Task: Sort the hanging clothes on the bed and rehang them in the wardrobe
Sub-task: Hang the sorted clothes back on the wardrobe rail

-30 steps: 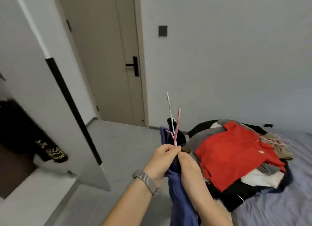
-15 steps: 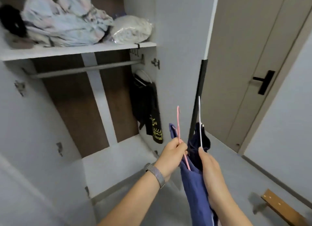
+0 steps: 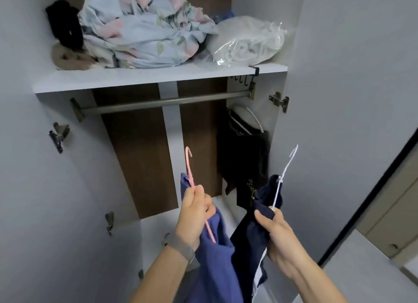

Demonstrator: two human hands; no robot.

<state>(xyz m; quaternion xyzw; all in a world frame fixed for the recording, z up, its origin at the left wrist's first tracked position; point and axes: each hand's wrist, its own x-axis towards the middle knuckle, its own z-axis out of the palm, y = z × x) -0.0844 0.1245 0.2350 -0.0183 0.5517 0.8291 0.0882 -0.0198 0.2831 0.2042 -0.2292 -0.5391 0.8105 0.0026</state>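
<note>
Two bare forearms are seen, no sleeves reaching the wrists. A grey woven-mesh watch band (image 3: pixel 181 248) with a metal clasp is worn on the left wrist; the right wrist is left unadorned.

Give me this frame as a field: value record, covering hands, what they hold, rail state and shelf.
left hand: grips pink hanger carrying blue garment
right hand: grips white hanger carrying navy garment
rail: bare along most of its length, both hangers below it, not yet hooked
already hung: black garment at the right end
shelf: floral bedding, bagged white towel, dark items at left
wardrobe door: open, to the right
</note>
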